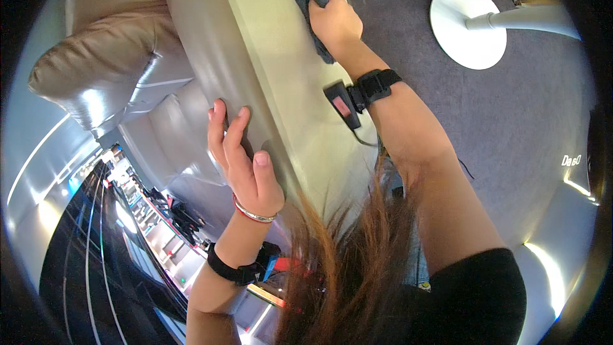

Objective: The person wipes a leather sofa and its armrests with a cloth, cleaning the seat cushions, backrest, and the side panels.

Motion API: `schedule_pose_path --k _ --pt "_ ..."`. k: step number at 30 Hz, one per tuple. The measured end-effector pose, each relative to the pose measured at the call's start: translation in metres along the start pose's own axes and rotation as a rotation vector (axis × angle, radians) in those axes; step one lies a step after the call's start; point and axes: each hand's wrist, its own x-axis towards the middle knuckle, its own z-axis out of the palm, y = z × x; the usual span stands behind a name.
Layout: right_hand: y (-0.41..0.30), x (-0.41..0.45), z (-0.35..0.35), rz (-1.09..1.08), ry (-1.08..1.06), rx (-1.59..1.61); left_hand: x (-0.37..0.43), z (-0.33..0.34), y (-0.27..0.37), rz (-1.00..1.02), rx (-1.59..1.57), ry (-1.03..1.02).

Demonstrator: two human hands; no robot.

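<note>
A dark grey cloth (pixel 313 24) is bunched in my right hand (pixel 336 17). That hand presses the cloth against the pale cream panel (pixel 292 81) of a leather sofa, close to the panel's far right edge. My left hand (pixel 244 167) holds nothing, and its fingers are spread. It is at the taupe leather side (pixel 210 43) of the same sofa part; whether the whole palm touches the leather is hard to tell. Black straps circle both wrists, and the right one carries a small device (pixel 342 105) with a cable.
A plump sofa cushion (pixel 105 67) and the seat (pixel 172 134) lie to the left. On the dark carpet (pixel 407 81) at right stands a table's round white base (pixel 467 26). A glossy black panel (pixel 96 258) fills the lower left. Long hair (pixel 335 273) hangs across the bottom middle.
</note>
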Motion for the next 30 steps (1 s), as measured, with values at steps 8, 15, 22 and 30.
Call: schedule_pose_path --k 8,15,22,30 --pt "-0.032 -0.101 -0.015 -0.372 -0.137 0.345 -0.008 -0.012 -0.007 -0.044 0.073 -0.047" --pt "-0.035 -0.052 -0.01 -0.125 -0.04 0.198 -0.004 -0.005 -0.004 -0.046 0.029 -0.049" --pt "-0.051 -0.077 -0.015 -0.203 -0.181 0.535 -0.01 -0.002 -0.008 -0.05 -0.011 0.008" --pt "-0.15 0.084 -0.026 -0.25 -0.016 0.283 -0.003 0.001 0.003 -0.041 -0.066 0.028"
